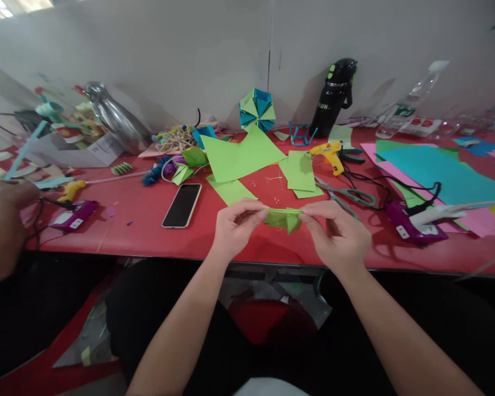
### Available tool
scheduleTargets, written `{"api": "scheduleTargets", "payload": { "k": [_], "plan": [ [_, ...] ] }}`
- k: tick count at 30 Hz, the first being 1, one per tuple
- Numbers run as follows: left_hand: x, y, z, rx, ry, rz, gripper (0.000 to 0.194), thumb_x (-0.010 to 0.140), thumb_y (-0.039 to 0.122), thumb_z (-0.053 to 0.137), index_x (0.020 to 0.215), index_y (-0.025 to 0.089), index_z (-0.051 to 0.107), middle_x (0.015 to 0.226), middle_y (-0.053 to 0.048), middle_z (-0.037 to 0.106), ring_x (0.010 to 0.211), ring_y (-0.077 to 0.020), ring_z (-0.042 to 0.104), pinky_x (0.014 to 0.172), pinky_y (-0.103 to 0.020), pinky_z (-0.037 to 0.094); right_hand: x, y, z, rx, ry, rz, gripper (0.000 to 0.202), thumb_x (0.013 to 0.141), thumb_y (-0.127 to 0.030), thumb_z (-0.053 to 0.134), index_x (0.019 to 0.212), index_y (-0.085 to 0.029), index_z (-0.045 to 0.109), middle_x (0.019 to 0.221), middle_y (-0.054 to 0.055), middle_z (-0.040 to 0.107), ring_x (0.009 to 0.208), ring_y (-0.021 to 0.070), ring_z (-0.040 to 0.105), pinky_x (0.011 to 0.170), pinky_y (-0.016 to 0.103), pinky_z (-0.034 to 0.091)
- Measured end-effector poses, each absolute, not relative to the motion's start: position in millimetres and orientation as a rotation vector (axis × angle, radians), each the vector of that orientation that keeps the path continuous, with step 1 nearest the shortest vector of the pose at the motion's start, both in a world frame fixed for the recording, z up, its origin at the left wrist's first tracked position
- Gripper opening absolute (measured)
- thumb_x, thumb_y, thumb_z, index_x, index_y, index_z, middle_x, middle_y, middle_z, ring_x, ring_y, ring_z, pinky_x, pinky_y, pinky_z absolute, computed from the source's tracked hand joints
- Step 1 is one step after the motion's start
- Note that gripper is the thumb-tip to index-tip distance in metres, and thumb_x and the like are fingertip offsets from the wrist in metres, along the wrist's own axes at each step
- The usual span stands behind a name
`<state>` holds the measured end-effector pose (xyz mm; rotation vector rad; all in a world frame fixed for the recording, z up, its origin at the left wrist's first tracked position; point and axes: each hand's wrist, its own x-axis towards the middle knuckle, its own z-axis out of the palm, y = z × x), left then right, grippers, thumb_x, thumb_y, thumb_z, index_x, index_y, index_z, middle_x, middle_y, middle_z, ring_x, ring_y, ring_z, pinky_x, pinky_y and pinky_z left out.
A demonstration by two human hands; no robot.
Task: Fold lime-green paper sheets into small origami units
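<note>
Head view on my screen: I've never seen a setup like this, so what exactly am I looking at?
There is no machine here. The picture comes from a camera worn on a person's head, facing forward and down. The wearer's left hand and right hand pinch opposite ends of a folded green paper piece. On the red table lie a phone, a large green sheet and scissors; a black bottle stands behind. The hand at the far left belongs to someone else.
</note>
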<state>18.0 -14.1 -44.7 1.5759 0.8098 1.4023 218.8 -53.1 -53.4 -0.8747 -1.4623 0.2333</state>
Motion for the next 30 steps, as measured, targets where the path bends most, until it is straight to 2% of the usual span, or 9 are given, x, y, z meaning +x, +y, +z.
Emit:
{"api": "scheduleTargets", "payload": {
  "k": [4,9,12,17,22,24,27,30],
  "plan": [
    [16,-14,-44,1.674,0.829,1.448,0.004,0.084,0.023,0.076,0.086,0.021,0.078,0.083,-0.005,0.072,0.077,-0.0158,0.067,0.069,-0.028,0.057,221,-53,-55,-0.878,-1.549,0.254,0.027,0.084,-0.006,0.069,0.101,-0.027,0.072,0.093,0.003,0.074,0.087,0.0213,0.070,0.078,0.040,0.059],
    [11,-14,-44,1.796,0.800,1.466,0.013,0.085,0.019,0.074,0.097,0.023,0.079,0.096,-0.007,0.074,0.090,-0.0176,0.069,0.079,-0.030,0.058,224,-54,-52,-0.859,-1.650,0.063,0.040,0.082,0.000,0.070,0.111,-0.027,0.071,0.095,0.004,0.075,0.087,0.0211,0.070,0.078,0.038,0.058],
    [7,-13,-44,1.840,0.798,1.438,0.010,0.085,0.021,0.074,0.093,0.024,0.079,0.097,-0.007,0.075,0.092,-0.0193,0.070,0.085,-0.035,0.058,224,-55,-51,-0.873,-1.732,-0.027,0.045,0.082,0.000,0.069,0.117,-0.028,0.070,0.099,0.005,0.076,0.089,0.0215,0.070,0.080,0.038,0.058],
    [5,-14,-43,1.886,0.873,1.404,0.005,0.087,0.024,0.072,0.087,0.024,0.077,0.092,-0.006,0.074,0.091,-0.0204,0.069,0.087,-0.038,0.058,223,-54,-52,-0.953,-1.757,0.124,0.029,0.087,-0.008,0.068,0.107,-0.029,0.072,0.099,0.005,0.076,0.092,0.0217,0.070,0.083,0.039,0.058],
    [7,-16,-41,1.920,0.845,1.369,0.008,0.088,0.022,0.070,0.093,0.023,0.076,0.096,-0.007,0.074,0.095,-0.0215,0.069,0.089,-0.038,0.056,223,-53,-52,-0.982,-1.762,0.208,0.021,0.089,-0.009,0.064,0.099,-0.027,0.070,0.100,0.005,0.076,0.098,0.0217,0.070,0.088,0.041,0.057],
    [7,-16,-38,1.963,0.822,1.374,0.013,0.087,0.020,0.071,0.099,0.023,0.074,0.103,-0.008,0.073,0.102,-0.0221,0.068,0.095,-0.039,0.054,223,-53,-52,-0.983,-1.755,0.173,0.022,0.089,-0.008,0.063,0.098,-0.026,0.070,0.101,0.005,0.076,0.099,0.0218,0.070,0.089,0.041,0.057],
    [4,-15,-38,2.003,0.839,1.362,0.032,0.083,0.017,0.072,0.114,0.022,0.069,0.121,-0.010,0.067,0.119,-0.0245,0.060,0.106,-0.043,0.046,224,-53,-53,-0.980,-1.738,0.091,0.023,0.088,-0.006,0.064,0.097,-0.027,0.070,0.104,0.006,0.075,0.098,0.0223,0.070,0.088,0.042,0.057],
    [2,-10,-46,1.835,0.906,1.293,0.044,0.081,0.019,0.070,0.124,0.023,0.062,0.133,-0.011,0.060,0.128,-0.0262,0.054,0.107,-0.043,0.044,224,-52,-53,-0.967,-1.715,0.017,0.025,0.086,-0.004,0.065,0.096,-0.026,0.070,0.105,0.008,0.075,0.098,0.0227,0.070,0.086,0.042,0.057]
  ]
}}
